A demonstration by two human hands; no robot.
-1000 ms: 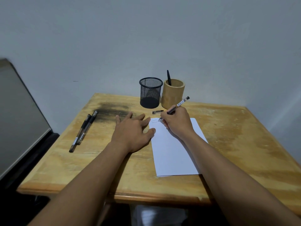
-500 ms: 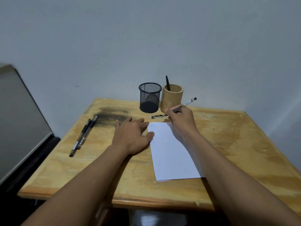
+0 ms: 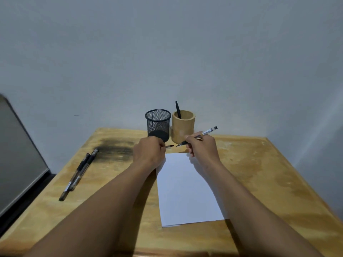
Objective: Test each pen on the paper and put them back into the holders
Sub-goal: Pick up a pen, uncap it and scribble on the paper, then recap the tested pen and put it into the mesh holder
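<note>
- The right hand [image 3: 201, 147] holds a pen [image 3: 198, 135] between thumb and fingers, its bare tip aimed left toward the cap [image 3: 169, 146] pinched in the left hand [image 3: 149, 153]; tip and cap are near but apart, likely lined up for recapping.
- Both hands hover over the far edge of the paper [image 3: 187, 190], which lies flat on the table [image 3: 259, 173].
- Just behind the hands stand the black mesh holder [image 3: 158, 123] and the wooden holder [image 3: 183, 126], side by side; a dark pen [image 3: 178, 109] already stands in the wooden one.
- Two more pens [image 3: 78, 172] lie together well to the left, beside a dark smudge [image 3: 115, 150], seemingly untested.
- Nothing blocks the way to either holder.
</note>
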